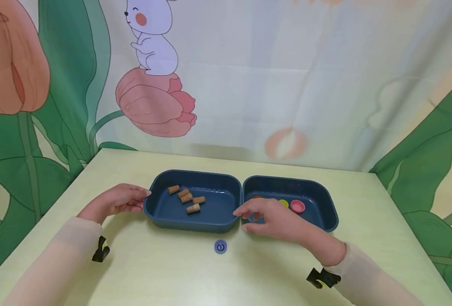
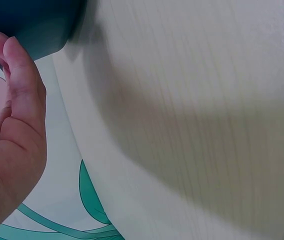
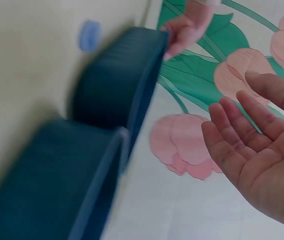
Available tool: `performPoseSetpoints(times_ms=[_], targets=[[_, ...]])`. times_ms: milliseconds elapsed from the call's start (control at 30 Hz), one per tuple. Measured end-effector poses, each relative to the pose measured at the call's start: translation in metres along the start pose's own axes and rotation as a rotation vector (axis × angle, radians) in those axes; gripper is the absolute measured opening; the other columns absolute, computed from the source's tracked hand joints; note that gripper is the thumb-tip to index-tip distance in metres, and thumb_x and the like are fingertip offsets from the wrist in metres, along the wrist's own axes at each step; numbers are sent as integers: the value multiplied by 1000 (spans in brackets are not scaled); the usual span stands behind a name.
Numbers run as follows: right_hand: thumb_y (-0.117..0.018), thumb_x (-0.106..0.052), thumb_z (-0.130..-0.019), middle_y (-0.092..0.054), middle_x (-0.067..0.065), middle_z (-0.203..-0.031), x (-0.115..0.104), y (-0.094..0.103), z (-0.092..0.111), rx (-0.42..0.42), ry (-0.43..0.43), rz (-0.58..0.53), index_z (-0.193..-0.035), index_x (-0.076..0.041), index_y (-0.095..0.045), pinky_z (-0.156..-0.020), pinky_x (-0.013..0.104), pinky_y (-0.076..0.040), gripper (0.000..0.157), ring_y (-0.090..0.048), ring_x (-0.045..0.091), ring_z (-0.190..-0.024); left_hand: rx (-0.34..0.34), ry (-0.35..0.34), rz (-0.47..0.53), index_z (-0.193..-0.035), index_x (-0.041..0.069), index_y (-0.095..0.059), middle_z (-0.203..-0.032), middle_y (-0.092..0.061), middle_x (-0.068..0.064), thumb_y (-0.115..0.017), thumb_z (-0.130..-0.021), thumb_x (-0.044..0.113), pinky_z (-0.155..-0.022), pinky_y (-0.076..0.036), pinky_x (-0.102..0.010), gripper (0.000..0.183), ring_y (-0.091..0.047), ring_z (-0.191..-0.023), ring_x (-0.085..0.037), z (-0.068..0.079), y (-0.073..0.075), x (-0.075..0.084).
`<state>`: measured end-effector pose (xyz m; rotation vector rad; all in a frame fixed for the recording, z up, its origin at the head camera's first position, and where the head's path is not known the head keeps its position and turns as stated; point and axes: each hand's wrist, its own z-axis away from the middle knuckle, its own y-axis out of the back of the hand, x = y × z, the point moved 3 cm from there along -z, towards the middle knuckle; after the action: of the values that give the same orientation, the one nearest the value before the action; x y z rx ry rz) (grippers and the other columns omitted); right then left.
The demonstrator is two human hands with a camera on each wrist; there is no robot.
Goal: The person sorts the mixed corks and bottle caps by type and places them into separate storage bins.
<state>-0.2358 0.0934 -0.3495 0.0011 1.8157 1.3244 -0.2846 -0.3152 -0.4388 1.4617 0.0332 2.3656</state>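
My left hand (image 1: pixel 124 199) pinches the left end of a dark blue tray (image 1: pixel 195 224), thumb at the rim and fingers against the outer wall (image 2: pixel 42 30). Several short corks (image 1: pixel 186 198) lie inside that tray. Over the near left part of a second dark blue tray (image 1: pixel 327 212) hovers my right hand (image 1: pixel 273 219), its fingers loosely bent with nothing between them. Beneath and beyond it show a pink bottle cap (image 1: pixel 297 206) and a yellow cap (image 1: pixel 283 203); other caps there are partly hidden by the hand.
The two trays stand side by side with their ends meeting. A purple-blue bottle cap (image 1: pixel 220 246) lies on the pale table (image 1: pixel 172 272) in front of the left tray. Behind the table hangs a printed curtain (image 1: pixel 230 85).
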Motion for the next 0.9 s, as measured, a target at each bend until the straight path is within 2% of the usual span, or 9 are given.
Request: performPoseSetpoints(times_ms=[167,300,400,633,767,900], targets=[[-75,-18,-93,-73,7,-119,12,-24,7,-36,-66,-34,-125,-7,-71,-89,23,-59,33,-66,15,-104,-3,2,4,-128,-6,-57,-77,-68,6,-55,-106,23,-71,-61,-18,36,-66,-71,-4,1,-1,3],[-75,-17,-93,-73,13,-121,20,-39,8,-56,-99,-57,-126,-2,-69,-90,20,-58,36,-68,25,-107,-6,-3,7,-126,-5,-58,-77,-68,6,-55,-107,22,-70,-61,-17,34,-66,-70,-4,2,-1,4],[-75,-14,-93,-72,16,-121,24,-49,6,-75,-113,-76,-126,1,-68,-91,24,-60,36,-68,32,-109,0,2,11,-125,-4,-58,-77,-68,6,-56,-106,23,-70,-61,-17,33,-66,-70,-4,2,-1,4],[-77,-16,-91,-73,14,-122,33,-67,0,-76,-131,-78,-126,-1,-68,-89,26,-62,38,-69,27,-108,3,6,-6,-132,-9,-53,-78,-68,7,-55,-106,23,-72,-62,-18,41,-66,-71,-4,2,-2,3],[-78,-15,-90,-71,15,-128,40,-75,-3,-82,-179,-103,-129,-1,-67,-92,32,-62,43,-69,29,-111,5,11,-5,-135,-10,-51,-79,-68,7,-55,-106,23,-72,-62,-18,44,-67,-72,-4,2,-2,3],[-80,-13,-88,-70,15,-130,44,-81,-7,-97,-199,-99,-131,0,-66,-90,32,-63,47,-69,31,-110,4,11,-3,-137,-11,-50,-79,-69,7,-55,-107,23,-72,-62,-18,46,-67,-72,-4,2,-1,2]])
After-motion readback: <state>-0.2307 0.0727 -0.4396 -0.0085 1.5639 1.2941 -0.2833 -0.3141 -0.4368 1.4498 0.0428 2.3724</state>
